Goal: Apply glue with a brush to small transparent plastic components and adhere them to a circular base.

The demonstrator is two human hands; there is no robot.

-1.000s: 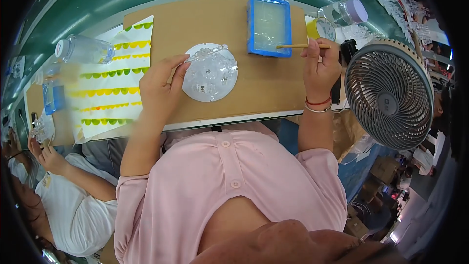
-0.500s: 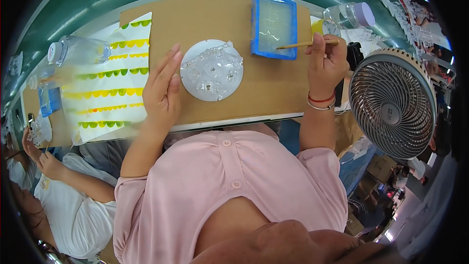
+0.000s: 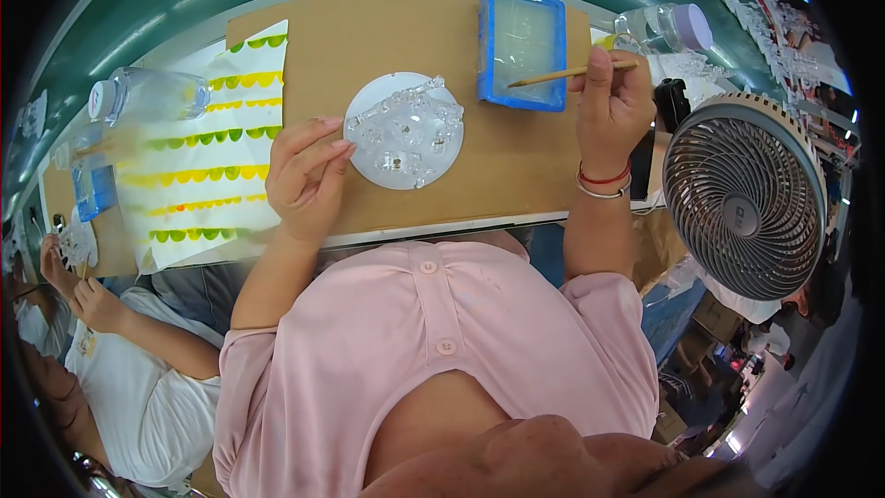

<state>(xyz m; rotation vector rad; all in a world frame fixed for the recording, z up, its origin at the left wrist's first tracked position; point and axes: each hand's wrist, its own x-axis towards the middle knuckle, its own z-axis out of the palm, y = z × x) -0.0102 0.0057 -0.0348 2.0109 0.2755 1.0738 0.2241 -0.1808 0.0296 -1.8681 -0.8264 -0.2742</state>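
In my right hand (image 3: 613, 115) is a thin wooden stick (image 3: 562, 74), pinched between thumb and fingers. Its pointed, darker tip lies over a blue-rimmed rectangular tray (image 3: 483, 55) holding something pale and translucent; whether the tip touches it I cannot tell. My left hand (image 3: 309, 175) is beside a round white plate (image 3: 378, 171), its fingers loosely bent and apart, fingertips at the plate's left rim. Several clear, glassy pieces (image 3: 406, 129) lie on the plate, one of them long and rod-like along the upper edge.
White sheets with yellow and green scallops (image 3: 212, 148) lie left, beside a clear bottle (image 3: 161, 95). Another bottle (image 3: 659, 29) lies behind my right hand. A grey fan (image 3: 742, 198) stands right. A co-worker's hands (image 3: 88, 295) work at far left. Brown cardboard (image 3: 369, 32) covers the table.
My left hand's fingers have bent and spread from a flat pose, reaching the plate's rim. The stick's tip has shifted slightly left and up over the tray.
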